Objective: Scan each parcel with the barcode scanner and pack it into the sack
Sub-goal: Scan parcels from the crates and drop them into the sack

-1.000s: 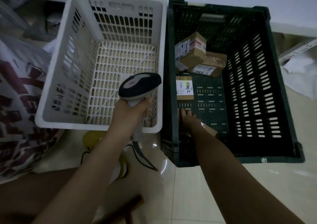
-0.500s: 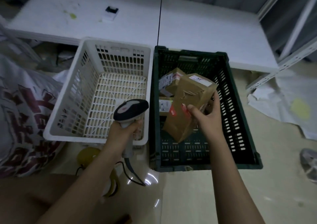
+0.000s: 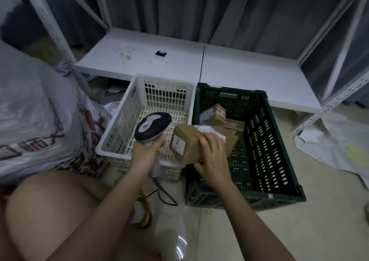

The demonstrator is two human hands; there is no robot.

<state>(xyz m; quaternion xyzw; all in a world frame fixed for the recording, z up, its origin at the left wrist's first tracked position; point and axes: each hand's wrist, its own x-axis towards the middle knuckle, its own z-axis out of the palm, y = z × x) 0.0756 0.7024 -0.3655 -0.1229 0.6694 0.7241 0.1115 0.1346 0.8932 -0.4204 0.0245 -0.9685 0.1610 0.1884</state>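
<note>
My left hand (image 3: 144,153) grips the handle of the black and grey barcode scanner (image 3: 152,126), whose head sits over the white basket (image 3: 111,138). My right hand (image 3: 211,153) holds a brown cardboard parcel (image 3: 188,143) from above, over the left rim of the dark green crate (image 3: 279,160), right beside the scanner head. A white label faces left on the parcel's end and another lies on its top. A few more brown parcels (image 3: 216,114) lie at the far end of the crate. The large white sack (image 3: 38,120) with red print stands at the left.
A low white shelf board (image 3: 179,65) runs behind the two crates, with a small black and white object (image 3: 159,55) on it. White metal rack posts (image 3: 339,98) stand at right and left. The scanner's cable (image 3: 165,192) trails on the floor. My knee (image 3: 50,210) is at lower left.
My right hand has lifted the parcel out of the green crate and brought it left, next to the scanner, turning it so that a label faces up. The camera has tilted upward.
</note>
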